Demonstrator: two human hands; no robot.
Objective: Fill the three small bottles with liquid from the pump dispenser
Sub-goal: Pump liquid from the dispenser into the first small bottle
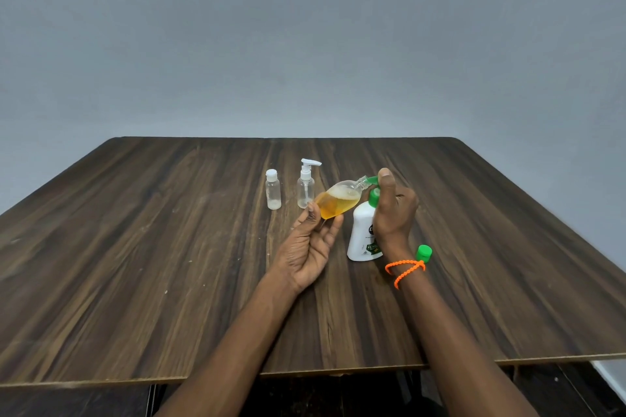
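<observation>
A: Nearest, toward the right of the bench (169, 281): a loose green cap (423, 253), lying just behind the right wrist with its orange bracelet (404, 270). Probably off the bottle being filled, set aside to free its neck.

B: And the pump dispenser (364, 237)?

A: Standing upright just left of that cap, right of the bench's middle. White body, green pump head. Right hand (394, 210) wrapped about the upper part, thumb up on top of the pump; a closed grip, apparently ready to press down and steady the body at once.

B: Left hand (311, 247)?

A: Palm up, fingers curled lightly under a small bottle (338, 201), a cradling grip with fingertips and thumb round the base. Bottle tipped, neck raised toward the green spout, touching or almost inside it; hard to tell which. Tilted so, most likely, to catch the liquid straight from the nozzle. Amber liquid inside, foam on top, roughly over half full.

B: Farther back?

A: Two more, upright, near the middle: a clear pump-topped bottle (306, 188) just behind the held one, then a capped clear bottle (273, 189) to its left. Both seemingly empty, so likely waiting their turn.
</observation>
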